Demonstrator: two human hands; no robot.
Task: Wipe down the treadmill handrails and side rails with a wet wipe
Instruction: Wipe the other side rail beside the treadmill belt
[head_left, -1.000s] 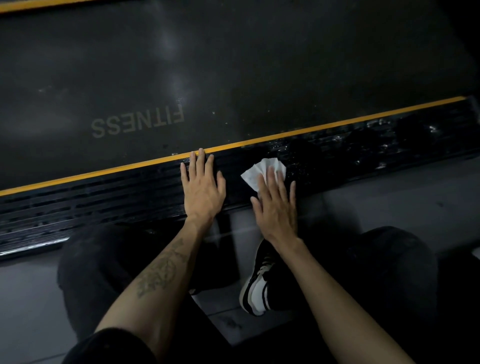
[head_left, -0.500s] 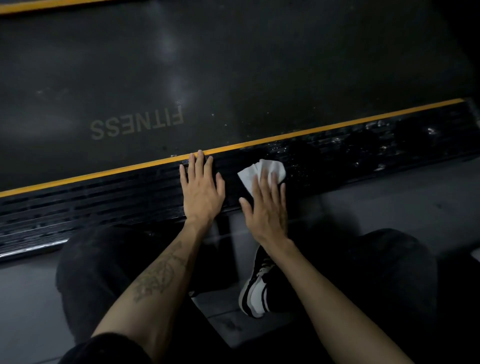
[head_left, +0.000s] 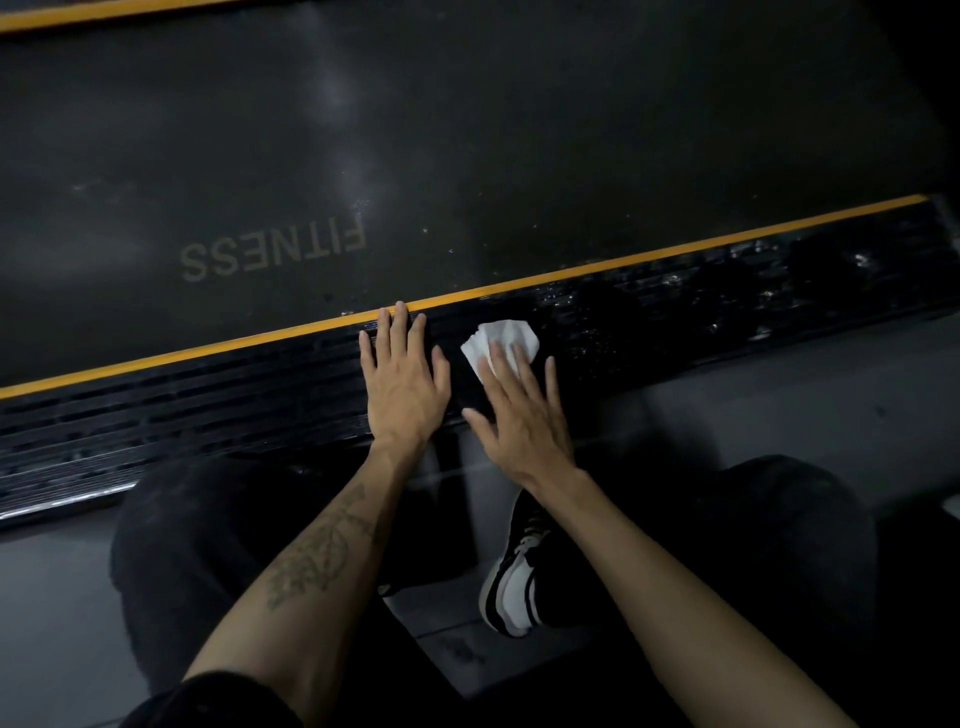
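A black ribbed side rail (head_left: 208, 410) of the treadmill runs across the view, edged by a yellow stripe (head_left: 675, 254). My left hand (head_left: 402, 382) lies flat on the rail with straight fingers reaching the stripe. Just to its right, my right hand (head_left: 519, 415) presses a white wet wipe (head_left: 498, 338) onto the rail with straight fingers; the wipe's far half shows beyond the fingertips. To the right of the wipe the rail glistens with wet patches (head_left: 753, 291).
The dark running belt (head_left: 467, 130) with the word FITNESS fills the upper view. My knees in dark trousers (head_left: 197, 545) and a black-and-white shoe (head_left: 514, 587) sit on the grey floor (head_left: 779, 415) below the rail.
My right hand has slid the wipe slightly leftward along the rail, closer to my left hand. My left hand has stayed in place.
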